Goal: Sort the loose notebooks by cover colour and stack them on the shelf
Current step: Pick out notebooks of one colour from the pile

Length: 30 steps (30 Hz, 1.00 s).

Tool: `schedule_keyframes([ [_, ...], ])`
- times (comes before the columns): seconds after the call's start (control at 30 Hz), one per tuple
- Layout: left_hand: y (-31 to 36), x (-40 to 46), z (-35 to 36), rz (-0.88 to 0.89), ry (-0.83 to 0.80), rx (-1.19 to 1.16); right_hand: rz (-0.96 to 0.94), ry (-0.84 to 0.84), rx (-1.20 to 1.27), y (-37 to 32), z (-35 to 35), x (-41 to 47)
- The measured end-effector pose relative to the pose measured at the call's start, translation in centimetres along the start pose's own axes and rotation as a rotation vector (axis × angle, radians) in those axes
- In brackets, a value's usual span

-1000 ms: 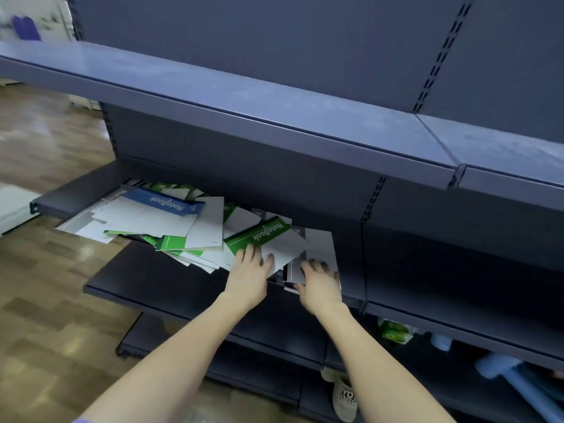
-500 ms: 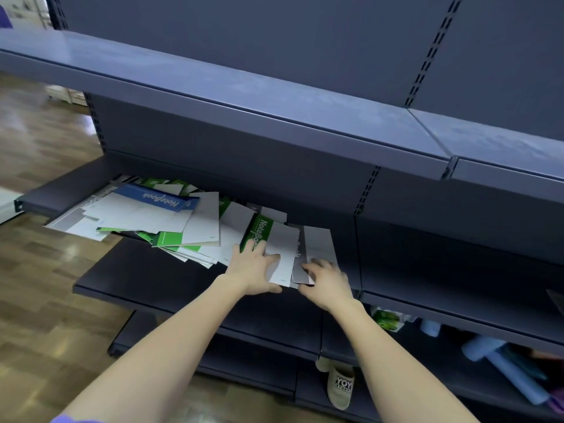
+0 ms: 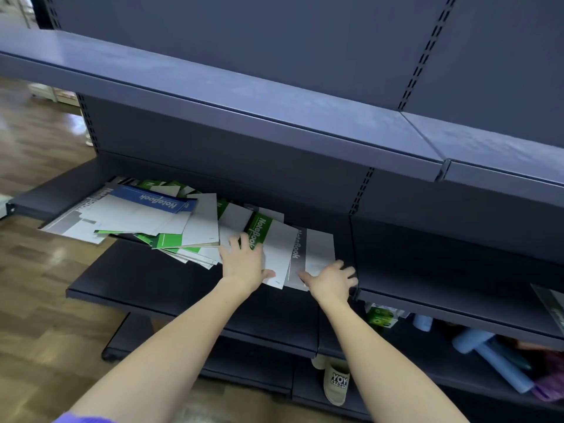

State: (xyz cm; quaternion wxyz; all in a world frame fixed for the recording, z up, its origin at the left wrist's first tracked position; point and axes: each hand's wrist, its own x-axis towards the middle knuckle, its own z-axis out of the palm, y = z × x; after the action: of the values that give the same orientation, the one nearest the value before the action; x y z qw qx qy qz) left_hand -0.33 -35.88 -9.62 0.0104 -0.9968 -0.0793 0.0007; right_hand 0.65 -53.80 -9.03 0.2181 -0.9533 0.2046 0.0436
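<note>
A heap of loose notebooks [image 3: 171, 227] lies spread over the left part of a dark shelf [image 3: 152, 279], with a blue notebook [image 3: 152, 198] on top at the back left. At the heap's right end a green notebook [image 3: 259, 227] lies next to a grey notebook [image 3: 320, 248], both lengthwise toward me. My left hand [image 3: 244, 264] rests flat on the green notebook's near left part, fingers spread. Fingers also spread, my right hand [image 3: 331, 280] presses on the grey notebook's near right corner, its fingertips reaching past the edge.
An upper shelf [image 3: 244, 96] overhangs the notebooks. To the right, the neighbouring shelf bay [image 3: 457, 270] is bare. Below it sit a green box [image 3: 381, 315] and light blue rolls [image 3: 488, 361]. A slipper [image 3: 335, 383] shows at the bottom, wooden floor [image 3: 36, 285] on the left.
The green notebook has turned from slanted to lengthwise and slid up against the grey one. Both hands shifted slightly toward me with them.
</note>
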Motion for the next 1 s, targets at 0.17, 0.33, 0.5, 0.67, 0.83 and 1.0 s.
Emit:
schedule_keyframes([
  [0.17, 0.9, 0.1, -0.2, -0.139, -0.001, -0.037, 0.193, -0.104, 0.068, -0.6, -1.0, 0.4],
  [0.33, 1.0, 0.0, -1.0, -0.202, 0.001, -0.176, 0.136, -0.227, 0.355, 1.7, -1.9, 1.6],
  [0.5, 1.3, 0.6, -1.1, -0.037, 0.119, -0.444, 0.160, -0.313, 0.803, 3.5, -2.5, 1.5],
  [0.67, 3.6, 0.5, -2.2, -0.059, 0.063, -0.590, 0.097, -0.138, 0.619, 6.3, -4.1, 1.9],
  [0.83, 8.0, 0.5, -2.9, -0.062, -0.087, -0.747, 0.086, 0.019, 0.489, 11.0, -6.3, 3.5],
  [1.0, 13.9, 0.3, -3.5, -0.006, -0.157, -0.906, 0.137, 0.115, 0.525, 16.5, -8.4, 5.5],
])
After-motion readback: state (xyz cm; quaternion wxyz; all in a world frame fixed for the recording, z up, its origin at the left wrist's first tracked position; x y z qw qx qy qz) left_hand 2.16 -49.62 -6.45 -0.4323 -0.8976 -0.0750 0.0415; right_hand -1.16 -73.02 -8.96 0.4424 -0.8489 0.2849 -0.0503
